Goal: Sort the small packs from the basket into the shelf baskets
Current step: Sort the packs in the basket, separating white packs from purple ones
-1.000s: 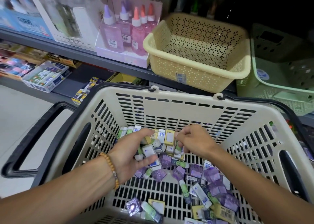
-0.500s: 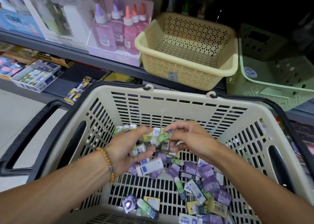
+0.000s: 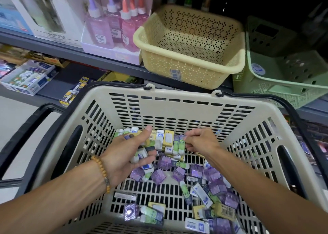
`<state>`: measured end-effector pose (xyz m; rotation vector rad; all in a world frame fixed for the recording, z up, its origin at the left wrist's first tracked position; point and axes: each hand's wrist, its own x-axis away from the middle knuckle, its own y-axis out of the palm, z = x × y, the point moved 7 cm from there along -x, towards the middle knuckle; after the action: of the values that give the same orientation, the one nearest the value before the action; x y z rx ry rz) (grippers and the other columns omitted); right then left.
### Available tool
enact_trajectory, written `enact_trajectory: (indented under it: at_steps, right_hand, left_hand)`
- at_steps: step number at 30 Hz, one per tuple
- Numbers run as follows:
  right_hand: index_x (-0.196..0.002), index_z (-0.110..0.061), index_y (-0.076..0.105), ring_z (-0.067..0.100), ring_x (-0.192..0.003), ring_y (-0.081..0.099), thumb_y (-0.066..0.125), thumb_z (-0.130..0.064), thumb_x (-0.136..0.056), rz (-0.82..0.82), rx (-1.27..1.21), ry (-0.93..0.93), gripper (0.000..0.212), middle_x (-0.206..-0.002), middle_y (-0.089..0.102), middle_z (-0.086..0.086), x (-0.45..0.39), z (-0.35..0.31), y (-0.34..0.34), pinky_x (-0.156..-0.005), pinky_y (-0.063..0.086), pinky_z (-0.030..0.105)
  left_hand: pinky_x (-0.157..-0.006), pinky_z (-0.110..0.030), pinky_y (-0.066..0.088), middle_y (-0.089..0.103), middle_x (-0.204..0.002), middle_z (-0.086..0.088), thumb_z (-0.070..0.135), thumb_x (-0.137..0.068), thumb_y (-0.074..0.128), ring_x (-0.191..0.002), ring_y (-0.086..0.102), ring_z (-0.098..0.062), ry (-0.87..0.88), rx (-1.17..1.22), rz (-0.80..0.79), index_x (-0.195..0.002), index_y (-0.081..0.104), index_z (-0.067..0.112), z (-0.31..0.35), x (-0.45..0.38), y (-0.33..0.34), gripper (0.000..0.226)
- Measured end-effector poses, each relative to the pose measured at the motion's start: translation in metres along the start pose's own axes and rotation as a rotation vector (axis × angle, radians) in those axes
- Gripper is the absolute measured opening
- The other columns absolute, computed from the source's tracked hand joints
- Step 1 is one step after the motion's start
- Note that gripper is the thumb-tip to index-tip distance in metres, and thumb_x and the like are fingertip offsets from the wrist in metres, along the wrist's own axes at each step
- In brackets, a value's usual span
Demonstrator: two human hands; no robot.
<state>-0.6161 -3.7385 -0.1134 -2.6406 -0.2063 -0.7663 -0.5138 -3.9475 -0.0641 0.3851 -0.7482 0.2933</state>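
Both hands down inside the beige slotted shopping basket (image 3: pixel 179 107), black handles folded out along its rim. Left hand (image 3: pixel 124 155), palm up, beaded bracelet (image 3: pixel 103 173) at the wrist, cupped around a small clutch of packs (image 3: pixel 142 154), thumb laid over the top, fingers curled beneath. Right hand (image 3: pixel 200 142), fingers curled, pinching a green-faced pack (image 3: pixel 181 144) at the near edge of the pile against the basket's far wall. More small packs (image 3: pixel 204 184) scattered over the basket floor: purple ones, white-and-blue ones, yellow ones, green-faced ones, thickest along the far wall and toward the right side, a few loose near the front edge.

On the shelf (image 3: pixel 58 49) above and behind, a yellow perforated basket (image 3: pixel 188 59) sitting just past the shopping basket's far rim, nothing visible inside. Just beside it on the right, a pale green basket (image 3: pixel 284 84), interior dark and hard to read. Left of the yellow basket, a display tray of pink and purple bottles (image 3: pixel 113 26) with pointed caps, then white boxed goods (image 3: pixel 48 15) farther left. On the lower shelf at left, a small open carton (image 3: pixel 26 81) of assorted stationery, contents blurred. Pale floor (image 3: pixel 16 120) visible beyond the left handle.
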Motion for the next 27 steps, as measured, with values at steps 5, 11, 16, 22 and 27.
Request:
enact_trajectory:
  at_steps: [5, 11, 16, 22, 27]
  right_hand:
    - [-0.082, -0.007, 0.069, 0.012, -0.057, 0.067, 0.077, -0.006, -0.082, -0.002, -0.052, 0.053, 0.008, -0.074, 0.071, 0.008, 0.002, 0.008, 0.001, -0.055, 0.056, 0.02]
    - [-0.084, -0.007, 0.064, 0.013, -0.052, 0.065, 0.075, -0.002, -0.082, 0.027, 0.052, 0.066, 0.012, -0.074, 0.07, 0.011, -0.001, 0.013, 0.005, -0.049, 0.052, 0.021]
    - [-0.081, -0.005, 0.067, 0.014, -0.055, 0.066, 0.069, -0.014, -0.09, 0.051, 0.069, 0.048, 0.013, -0.072, 0.07, 0.007, 0.004, 0.013, 0.003, -0.054, 0.055, 0.027]
    - [-0.092, -0.019, 0.073, 0.011, -0.067, 0.067, 0.066, -0.036, -0.09, -0.318, 0.076, -0.198, 0.018, -0.08, 0.072, 0.001, 0.047, -0.042, 0.018, -0.062, 0.055, 0.026]
    - [-0.092, -0.021, 0.069, 0.008, -0.065, 0.064, 0.069, -0.024, -0.091, -0.517, 0.204, -0.278, 0.003, -0.074, 0.066, -0.003, 0.073, -0.052, 0.054, -0.066, 0.055, 0.025]
  left_hand:
    - [-0.058, -0.029, 0.058, 0.063, -0.119, -0.018, 0.043, -0.044, 0.085, -0.079, 0.074, -0.027, 0.002, -0.007, 0.009, -0.115, 0.062, 0.003, -0.001, 0.001, 0.002, 0.085]
    - [-0.059, -0.029, 0.058, 0.066, -0.115, -0.017, 0.04, -0.054, 0.082, -0.081, 0.074, -0.028, 0.0, -0.014, 0.004, -0.115, 0.063, 0.0, -0.003, 0.002, 0.002, 0.075]
    - [-0.058, -0.029, 0.058, 0.066, -0.116, -0.019, 0.04, -0.06, 0.078, -0.078, 0.074, -0.026, -0.003, 0.015, 0.008, -0.112, 0.064, -0.001, -0.004, 0.002, 0.001, 0.067]
    - [-0.054, -0.026, 0.057, 0.072, -0.105, -0.018, 0.042, -0.066, 0.075, -0.076, 0.074, -0.023, -0.061, 0.077, -0.01, -0.115, 0.062, -0.002, -0.005, 0.003, 0.004, 0.067]
    - [-0.055, -0.026, 0.058, 0.074, -0.094, -0.018, 0.044, -0.078, 0.066, -0.075, 0.073, -0.022, -0.06, 0.019, -0.042, -0.107, 0.065, -0.004, -0.005, 0.003, 0.008, 0.056]
